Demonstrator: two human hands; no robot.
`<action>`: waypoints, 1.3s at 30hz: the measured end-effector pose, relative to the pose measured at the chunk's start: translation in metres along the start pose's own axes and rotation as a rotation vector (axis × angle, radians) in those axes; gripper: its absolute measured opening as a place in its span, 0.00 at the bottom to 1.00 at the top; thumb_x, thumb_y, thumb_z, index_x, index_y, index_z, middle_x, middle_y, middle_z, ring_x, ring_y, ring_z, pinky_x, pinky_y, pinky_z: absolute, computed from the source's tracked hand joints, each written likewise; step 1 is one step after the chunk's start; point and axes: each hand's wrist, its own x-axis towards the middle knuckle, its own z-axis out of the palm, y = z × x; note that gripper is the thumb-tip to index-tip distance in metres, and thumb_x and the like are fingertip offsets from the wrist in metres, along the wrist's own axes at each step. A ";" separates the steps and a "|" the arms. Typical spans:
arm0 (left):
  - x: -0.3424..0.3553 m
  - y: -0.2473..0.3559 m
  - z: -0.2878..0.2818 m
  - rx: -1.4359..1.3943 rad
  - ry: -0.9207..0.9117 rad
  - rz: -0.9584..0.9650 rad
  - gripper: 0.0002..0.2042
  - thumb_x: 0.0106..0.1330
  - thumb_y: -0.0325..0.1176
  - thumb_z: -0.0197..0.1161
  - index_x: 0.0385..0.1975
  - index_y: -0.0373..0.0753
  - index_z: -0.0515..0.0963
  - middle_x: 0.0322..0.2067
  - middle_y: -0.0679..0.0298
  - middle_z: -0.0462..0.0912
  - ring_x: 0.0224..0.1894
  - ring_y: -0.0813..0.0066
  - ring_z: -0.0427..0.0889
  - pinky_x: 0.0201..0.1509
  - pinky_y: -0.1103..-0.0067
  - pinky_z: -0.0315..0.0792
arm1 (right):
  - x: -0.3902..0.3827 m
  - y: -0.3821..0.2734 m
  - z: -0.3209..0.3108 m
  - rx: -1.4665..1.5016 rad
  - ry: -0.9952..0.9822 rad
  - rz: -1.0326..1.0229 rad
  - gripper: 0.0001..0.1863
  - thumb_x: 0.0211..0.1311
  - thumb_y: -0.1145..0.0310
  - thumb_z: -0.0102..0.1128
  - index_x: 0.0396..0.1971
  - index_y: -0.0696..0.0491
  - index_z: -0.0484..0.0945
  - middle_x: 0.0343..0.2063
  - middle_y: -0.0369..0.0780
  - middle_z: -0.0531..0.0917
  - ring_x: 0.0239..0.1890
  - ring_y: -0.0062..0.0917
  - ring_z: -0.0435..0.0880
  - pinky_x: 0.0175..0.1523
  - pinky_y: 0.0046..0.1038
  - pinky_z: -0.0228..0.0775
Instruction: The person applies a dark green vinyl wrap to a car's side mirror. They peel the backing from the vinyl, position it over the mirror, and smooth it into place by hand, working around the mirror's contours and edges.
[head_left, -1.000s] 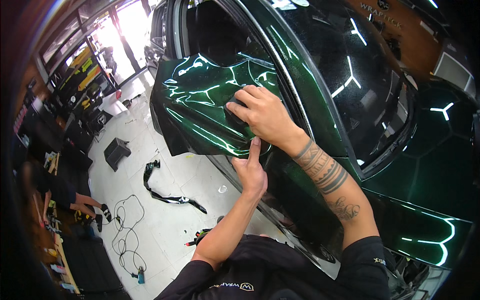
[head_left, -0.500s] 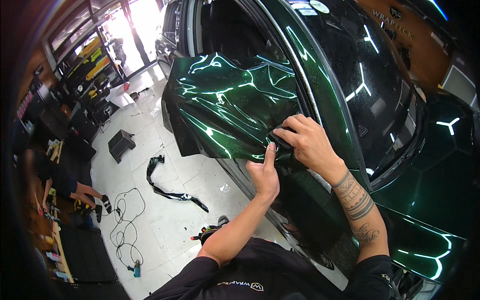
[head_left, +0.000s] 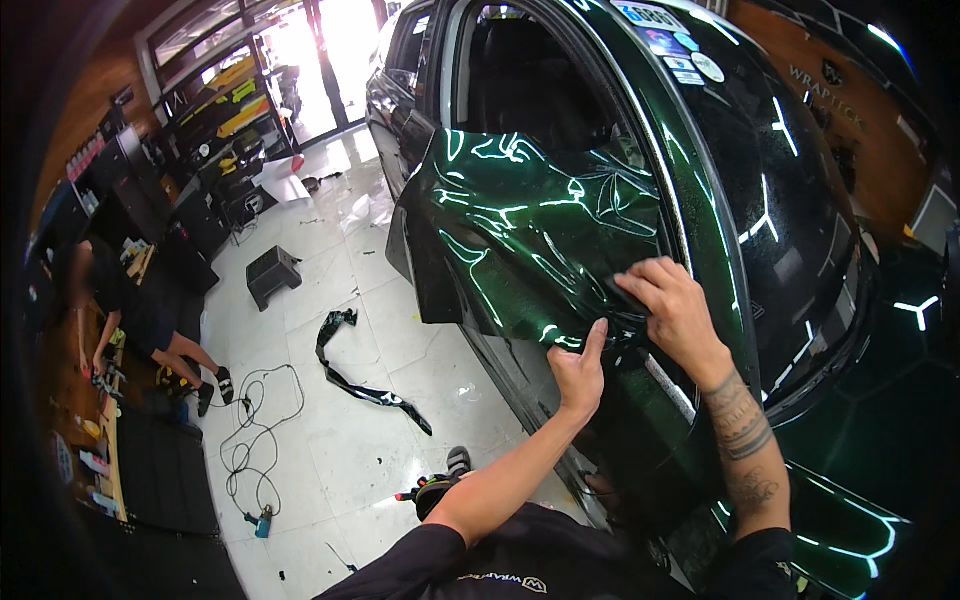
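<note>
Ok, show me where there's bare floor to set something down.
White tile floor lies mostly bare between the looped cable and the dark glossy strip. It's crowded around the left hand and right hand, at the green film.

Glass doors are being brightly lit from outside beyond a pale tiled floor, on which a black step stool, a looped dark cable and a teal tool are being supported; at left, a wood-edged worktop is being bent over by a co-worker in dark clothes.

Car cut off, grip of right hand unclear
</note>
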 end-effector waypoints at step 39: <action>0.135 0.069 -0.161 -0.719 -0.051 -0.182 0.23 0.73 0.45 0.59 0.57 0.30 0.74 0.56 0.54 0.80 0.58 0.63 0.77 0.67 0.66 0.67 | 0.014 -0.031 0.011 -0.102 0.040 0.054 0.18 0.46 0.83 0.56 0.40 0.56 0.84 0.38 0.39 0.80 0.43 0.34 0.78 0.46 0.33 0.71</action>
